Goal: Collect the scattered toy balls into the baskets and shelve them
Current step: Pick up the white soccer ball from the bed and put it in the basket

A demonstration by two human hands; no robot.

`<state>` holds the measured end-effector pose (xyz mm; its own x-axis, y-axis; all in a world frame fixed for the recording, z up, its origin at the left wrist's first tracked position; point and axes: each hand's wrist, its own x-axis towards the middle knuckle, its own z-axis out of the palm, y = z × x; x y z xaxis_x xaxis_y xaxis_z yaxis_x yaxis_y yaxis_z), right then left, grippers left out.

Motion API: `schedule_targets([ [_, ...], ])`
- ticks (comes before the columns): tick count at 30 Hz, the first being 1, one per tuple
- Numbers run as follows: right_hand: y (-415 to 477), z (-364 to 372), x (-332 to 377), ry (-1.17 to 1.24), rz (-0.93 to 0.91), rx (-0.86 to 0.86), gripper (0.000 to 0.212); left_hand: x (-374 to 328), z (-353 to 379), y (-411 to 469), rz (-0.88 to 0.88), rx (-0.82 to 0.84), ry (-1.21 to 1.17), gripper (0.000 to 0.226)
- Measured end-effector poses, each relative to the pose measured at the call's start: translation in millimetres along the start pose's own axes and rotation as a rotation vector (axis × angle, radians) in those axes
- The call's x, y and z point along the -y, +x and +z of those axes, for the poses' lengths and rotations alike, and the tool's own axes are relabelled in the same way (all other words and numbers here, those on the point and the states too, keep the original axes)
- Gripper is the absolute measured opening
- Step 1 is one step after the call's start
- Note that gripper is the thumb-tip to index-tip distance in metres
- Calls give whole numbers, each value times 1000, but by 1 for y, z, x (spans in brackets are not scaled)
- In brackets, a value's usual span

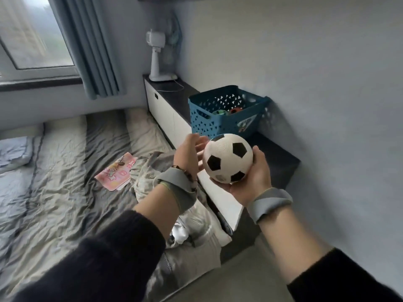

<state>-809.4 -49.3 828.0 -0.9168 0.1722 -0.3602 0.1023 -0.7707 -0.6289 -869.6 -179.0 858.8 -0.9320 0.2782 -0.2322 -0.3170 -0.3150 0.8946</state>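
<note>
1. The right hand (250,179) lay palm up under a black-and-white toy soccer ball (227,158), its grip half curled around the ball's lower right side, with the thumb up along the right edge.
2. The ball was round, so it showed no long axis; three black patches faced the camera and a fourth showed at its top edge.
3. The left hand (188,154) was just to the ball's left, its grip spread open and holding nothing; whether the fingertips touched the ball could not be told.
4. Both wrists wore grey bands, and dark sleeves covered the forearms.
5. The ball was held in the air just in front of a blue plastic basket (226,112) with triangular cut-outs.
6. The basket stood upright on the dark top of a low white cabinet (168,118) along the wall; a green ball (219,112) and a red ball (236,110) lay inside it.
7. A white desk fan (158,56) stood at the cabinet's far end.
8. To the left lay a bed (65,171) with rumpled grey sheets, and a pink packet (116,174) on it.
</note>
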Motion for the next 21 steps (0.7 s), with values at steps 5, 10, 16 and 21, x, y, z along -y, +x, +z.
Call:
schedule_targets([
  [5, 53, -4, 83, -185, -130, 82, 59, 6, 46, 51, -65, -10, 94, 36],
  [10, 118, 24, 140, -452, -319, 12, 25, -22, 85, 124, -53, 45, 237, 45],
  [16, 194, 54, 194, -698, -498, -157, 69, -70, 110, 215, 52, 8, 345, 37],
  [21, 274, 63, 227, -935, -614, -152, 65, -70, 120, 285, 282, -130, 626, 24],
])
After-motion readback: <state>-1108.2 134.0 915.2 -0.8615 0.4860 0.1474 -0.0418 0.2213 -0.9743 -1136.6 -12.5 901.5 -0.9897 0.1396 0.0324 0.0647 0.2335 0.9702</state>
